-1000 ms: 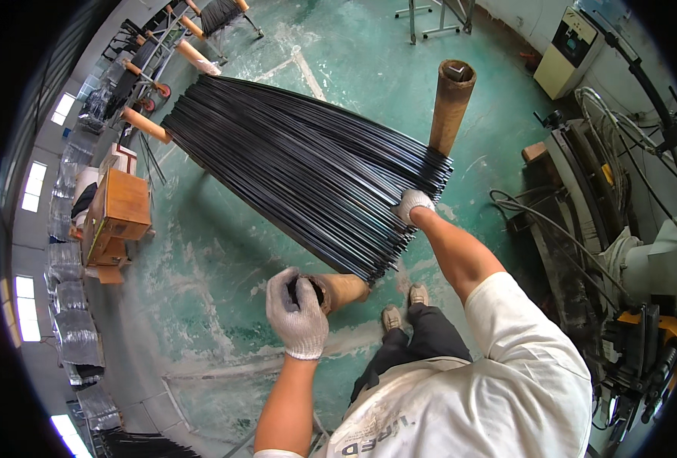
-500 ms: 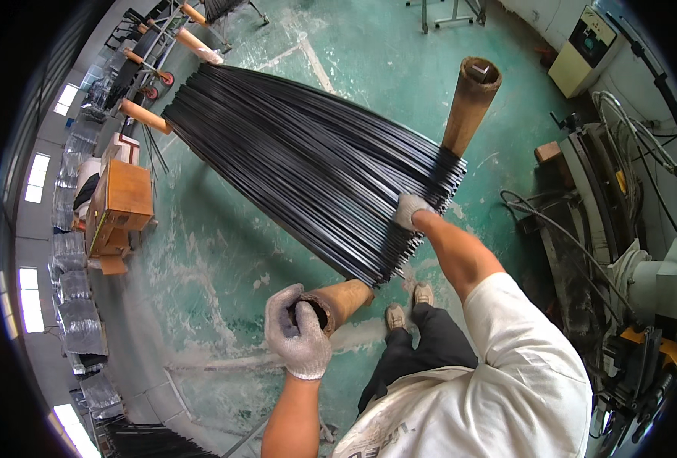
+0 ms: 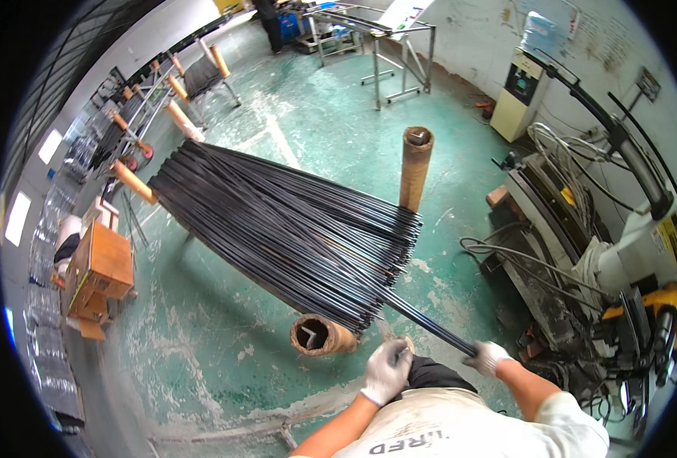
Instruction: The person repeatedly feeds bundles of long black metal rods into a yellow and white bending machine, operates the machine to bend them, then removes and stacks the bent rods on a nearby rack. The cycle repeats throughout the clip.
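Long black strips (image 3: 277,237) lie in a wide stack on a rack between upright cardboard tubes, fanning out toward me. My right hand (image 3: 487,359), in a pale work glove, is closed round the near ends of a few black strips (image 3: 430,324) drawn out past the stack's near edge. Their far part still lies over the others. My left hand (image 3: 388,372), gloved too, is near my waist, its fingers loosely curled with no object visible in them. Beside it stands the near cardboard tube (image 3: 323,336), with a metal post inside. Another cardboard tube (image 3: 416,168) rises at the stack's right corner.
At right stand machinery with cables (image 3: 560,221) and a yellow-and-black tool (image 3: 663,305). A water dispenser (image 3: 518,95) is by the wall. A wooden cabinet (image 3: 101,259) stands left, wrapped bundles behind it. A metal frame table (image 3: 376,30) and a person (image 3: 268,23) are farther back.
My right hand has moved from the stack's near ends toward my right side, pulling a few strips out. My left hand has left the near tube and come toward my waist. The view has tilted up.
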`<action>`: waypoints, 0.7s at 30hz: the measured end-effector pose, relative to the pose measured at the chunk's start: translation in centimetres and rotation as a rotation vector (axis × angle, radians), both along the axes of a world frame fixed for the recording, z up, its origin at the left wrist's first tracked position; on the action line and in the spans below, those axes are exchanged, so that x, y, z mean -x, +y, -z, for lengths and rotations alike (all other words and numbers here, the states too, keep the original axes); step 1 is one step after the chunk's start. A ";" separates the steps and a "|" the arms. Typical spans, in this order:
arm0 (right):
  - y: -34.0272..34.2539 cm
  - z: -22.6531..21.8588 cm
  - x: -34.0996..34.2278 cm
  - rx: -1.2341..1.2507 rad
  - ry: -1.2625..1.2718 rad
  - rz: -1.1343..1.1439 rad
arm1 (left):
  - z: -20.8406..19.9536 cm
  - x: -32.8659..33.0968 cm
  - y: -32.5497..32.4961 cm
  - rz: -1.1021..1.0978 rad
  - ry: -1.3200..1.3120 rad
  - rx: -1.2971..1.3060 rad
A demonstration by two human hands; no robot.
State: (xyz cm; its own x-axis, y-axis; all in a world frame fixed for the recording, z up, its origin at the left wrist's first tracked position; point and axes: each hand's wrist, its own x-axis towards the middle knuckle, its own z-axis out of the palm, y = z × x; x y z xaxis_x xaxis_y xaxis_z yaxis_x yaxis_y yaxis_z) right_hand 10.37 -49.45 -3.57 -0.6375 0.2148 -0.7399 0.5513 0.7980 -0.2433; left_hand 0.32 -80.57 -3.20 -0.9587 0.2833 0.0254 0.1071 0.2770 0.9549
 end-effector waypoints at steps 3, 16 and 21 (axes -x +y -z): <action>3.3 -3.1 -13.1 -0.154 -0.140 0.018 | 14.3 1.3 -0.7 -0.166 -0.382 -0.102; 4.0 -3.6 -30.6 -0.389 0.134 0.374 | 5.4 4.7 9.6 -0.203 -1.244 -0.848; 14.3 -0.8 -45.2 -0.596 0.097 0.540 | -1.6 3.6 15.8 0.140 -0.586 -0.623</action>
State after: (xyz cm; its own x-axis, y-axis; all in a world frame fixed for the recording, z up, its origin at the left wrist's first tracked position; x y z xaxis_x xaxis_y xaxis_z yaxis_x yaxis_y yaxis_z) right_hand 55.53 -35.15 -2.77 -0.3881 0.8521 -0.3511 0.8961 0.4379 0.0724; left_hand -3.28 -64.77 -1.58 -0.8230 0.4988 -0.2719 -0.4556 -0.2936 0.8404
